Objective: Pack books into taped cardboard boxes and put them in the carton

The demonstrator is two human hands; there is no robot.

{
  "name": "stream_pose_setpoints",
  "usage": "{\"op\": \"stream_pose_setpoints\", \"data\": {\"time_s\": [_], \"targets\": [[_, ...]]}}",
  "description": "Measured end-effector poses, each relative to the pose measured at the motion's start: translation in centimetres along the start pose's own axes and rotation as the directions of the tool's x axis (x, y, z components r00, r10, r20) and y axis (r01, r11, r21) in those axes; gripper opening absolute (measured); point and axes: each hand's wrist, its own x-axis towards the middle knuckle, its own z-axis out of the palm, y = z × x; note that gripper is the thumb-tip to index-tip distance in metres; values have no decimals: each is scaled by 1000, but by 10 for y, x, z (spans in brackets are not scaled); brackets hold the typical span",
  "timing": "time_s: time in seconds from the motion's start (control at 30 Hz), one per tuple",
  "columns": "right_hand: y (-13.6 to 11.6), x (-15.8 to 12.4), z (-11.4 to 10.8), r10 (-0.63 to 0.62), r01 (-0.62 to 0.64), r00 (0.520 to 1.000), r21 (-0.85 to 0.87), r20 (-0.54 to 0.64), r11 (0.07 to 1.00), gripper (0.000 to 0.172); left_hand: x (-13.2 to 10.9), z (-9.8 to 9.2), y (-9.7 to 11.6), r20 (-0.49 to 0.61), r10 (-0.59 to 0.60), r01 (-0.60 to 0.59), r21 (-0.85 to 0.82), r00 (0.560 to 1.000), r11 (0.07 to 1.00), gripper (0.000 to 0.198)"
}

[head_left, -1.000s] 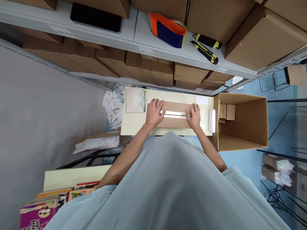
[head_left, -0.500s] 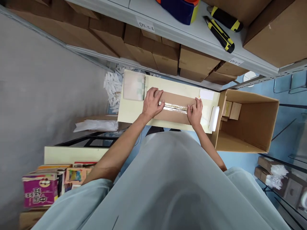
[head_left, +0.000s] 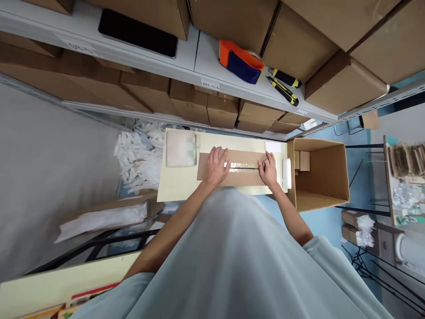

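A long, flat cardboard box (head_left: pixel 244 179) lies on a cream tabletop, with shiny clear tape (head_left: pixel 237 165) along part of its middle seam. My left hand (head_left: pixel 216 167) rests on the box's left half, fingers stretched over the cardboard and thumb beside the tape. At the right end, my right hand (head_left: pixel 268 170) has its fingers bent onto the box and its thumb close to the tape's end. Whether the right fingertips pinch the tape itself is too small to tell. A plastic-wrapped pack (head_left: pixel 181 149) lies to the left, and a white roll (head_left: pixel 287 173) to the right.
An open carton (head_left: pixel 347 177) holding small boxes stands right of the table (head_left: pixel 175 190). Above, a grey shelf (head_left: pixel 207 66) bears cartons, a phone (head_left: pixel 137 33), an orange-and-blue tape dispenser (head_left: pixel 241 62) and two utility knives (head_left: pixel 283 91). Paper scraps (head_left: pixel 139 161) are heaped at left.
My head view has shifted, showing more of the shelf. My left hand now sits farther in from the box's left end, which has come into sight. My right hand remains near the right end.
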Motion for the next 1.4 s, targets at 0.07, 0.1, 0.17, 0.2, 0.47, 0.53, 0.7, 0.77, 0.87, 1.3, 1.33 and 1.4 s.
{"op": "stream_pose_setpoints", "data": {"time_s": [0.07, 0.1, 0.17, 0.2, 0.47, 0.53, 0.7, 0.77, 0.87, 1.3, 1.33, 1.4], "targets": [[-3, -1, -2, -9, 9, 1000, -29, -3, 1000, 35, -1, 0, -1, 17, 0, 1, -15, 1000, 1000, 61], [-4, -1, -2, -14, 14, 1000, -49, -4, 999, 35, -1, 0, -1, 19, 2, -1, -25, 1000, 1000, 61], [-6, 0, -3, -19, 19, 1000, -96, -7, 995, 35, 0, 0, -2, 17, 7, -6, -43, 1000, 999, 58], [-7, 1, -3, -19, 17, 1000, -119, -10, 993, 35, 1, 1, -3, 15, 8, -8, -51, 1000, 999, 57], [-13, 2, -5, -17, 10, 999, -250, -28, 968, 35, 3, 0, -3, 15, 9, -7, -110, 1000, 994, 52], [-14, 2, -6, -23, 14, 999, -266, -31, 964, 34, 3, 0, -3, 11, 7, -5, -121, 1000, 993, 50], [-15, 6, -5, -39, 24, 998, -291, -43, 956, 30, 3, 1, -2, -2, 19, -19, -110, 1000, 994, 49], [-14, 8, -4, -40, 24, 998, -293, -49, 956, 29, 3, 1, -2, -2, 18, -19, -106, 1000, 994, 49], [-13, 9, -4, -35, 20, 998, -286, -50, 958, 29, 4, 0, -2, 0, 10, -10, -94, 1000, 995, 49], [-16, 20, -36, -154, 353, 749, -192, 644, 916, 152, 9, 0, -1, 67, 41, -35, -90, 997, 995, 58], [-14, 22, -36, -163, 367, 735, -183, 658, 912, 158, 9, 1, -2, 67, 37, -31, -89, 997, 996, 58], [-11, 25, -36, -194, 391, 715, -154, 671, 907, 161, 9, 1, -2, 66, 40, -34, -79, 997, 996, 58]]}}
